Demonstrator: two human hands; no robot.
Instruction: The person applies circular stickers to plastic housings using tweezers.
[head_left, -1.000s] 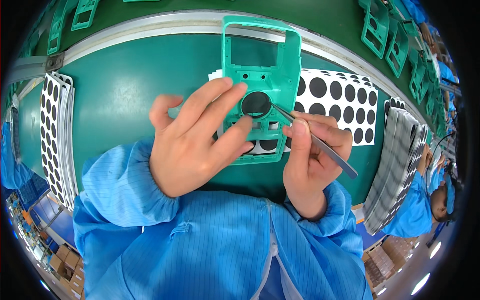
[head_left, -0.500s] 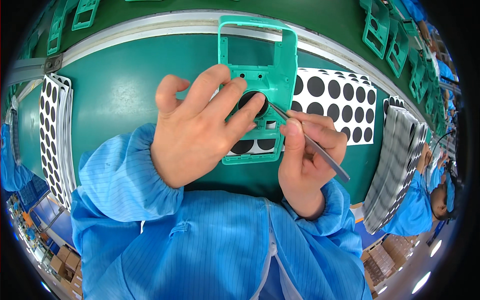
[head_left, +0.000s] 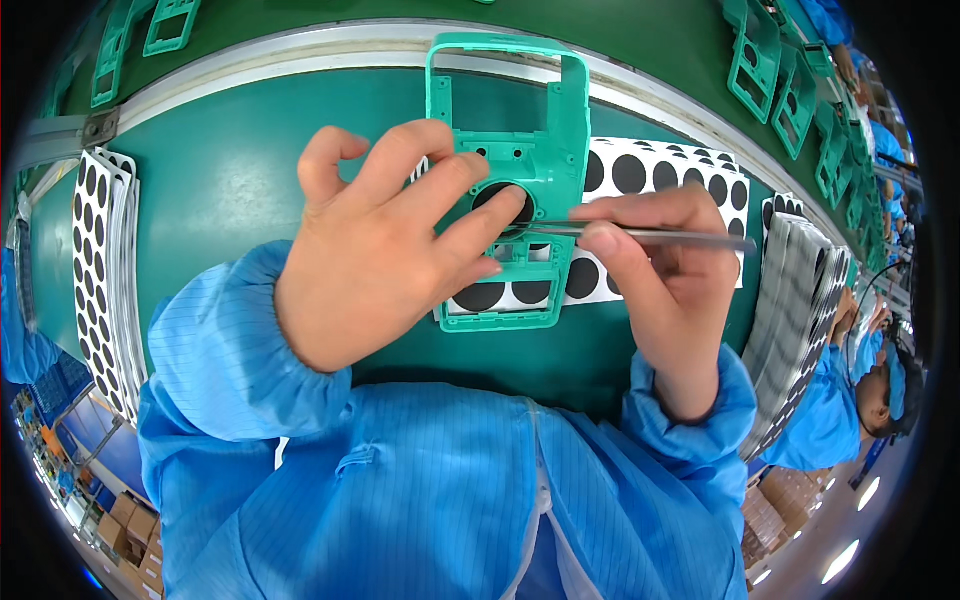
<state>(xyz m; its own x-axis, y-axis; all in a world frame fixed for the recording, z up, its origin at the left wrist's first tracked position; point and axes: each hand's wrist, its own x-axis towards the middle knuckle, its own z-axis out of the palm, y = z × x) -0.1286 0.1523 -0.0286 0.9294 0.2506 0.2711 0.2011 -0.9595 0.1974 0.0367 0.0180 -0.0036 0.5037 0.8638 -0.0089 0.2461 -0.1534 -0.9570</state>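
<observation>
A green plastic housing lies in front of me over a white sheet of black round stickers. In its round opening sits a black disc. My left hand reaches over the housing's left side, fingers spread, one fingertip pressing on the disc. Metal tweezers are pinched between the thumb and fingers of my right hand. They lie nearly level, their tips at the disc's lower right edge, partly hidden beside my left fingers.
Stacks of sticker sheets stand at the left and the right of the green table. A metal rail runs along the far edge. More green housings lie beyond it. A co-worker in blue is at the far right.
My right hand has moved right and turned, swinging the tweezers from a slant to nearly level; their tips went down along the disc's edge. The housing and left hand shifted slightly left.
</observation>
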